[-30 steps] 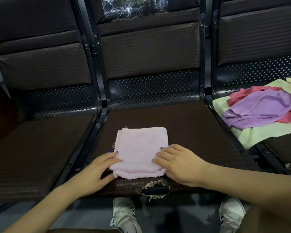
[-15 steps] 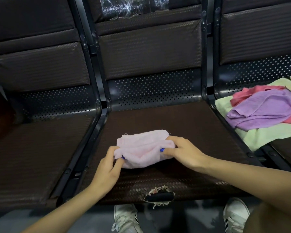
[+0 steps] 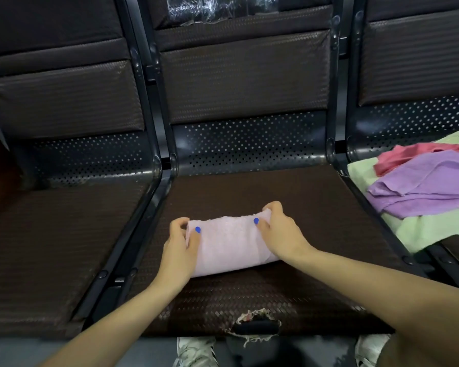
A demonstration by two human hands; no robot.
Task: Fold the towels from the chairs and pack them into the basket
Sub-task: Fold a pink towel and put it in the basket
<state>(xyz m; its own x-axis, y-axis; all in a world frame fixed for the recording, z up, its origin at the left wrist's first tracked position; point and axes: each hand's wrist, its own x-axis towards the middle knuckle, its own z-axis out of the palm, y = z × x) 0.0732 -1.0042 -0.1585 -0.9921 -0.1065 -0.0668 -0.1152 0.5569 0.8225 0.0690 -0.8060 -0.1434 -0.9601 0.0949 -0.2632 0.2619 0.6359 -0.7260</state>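
Note:
A pale pink towel (image 3: 228, 243), folded into a narrow band, lies across the middle chair seat (image 3: 249, 197). My left hand (image 3: 180, 245) grips its left end, thumb on top and fingers curled over the far edge. At the right end my right hand (image 3: 278, 231) holds the towel the same way. On the right chair sits a loose pile: a purple towel (image 3: 429, 184), a red-pink towel (image 3: 408, 156) and a pale green towel (image 3: 435, 229) underneath. No basket is in view.
Three dark woven seats stand in a row, divided by black metal frames (image 3: 154, 181). The left seat (image 3: 51, 247) holds nothing. A torn patch (image 3: 255, 321) marks the middle seat's front edge. White shoes (image 3: 196, 350) show below. Crinkled plastic (image 3: 217, 9) sits on the middle backrest.
The towel lay flat as a square with both hands at its near edge. Both hands lifted that edge and folded it away from me, leaving a narrow band; the camera also moved closer.

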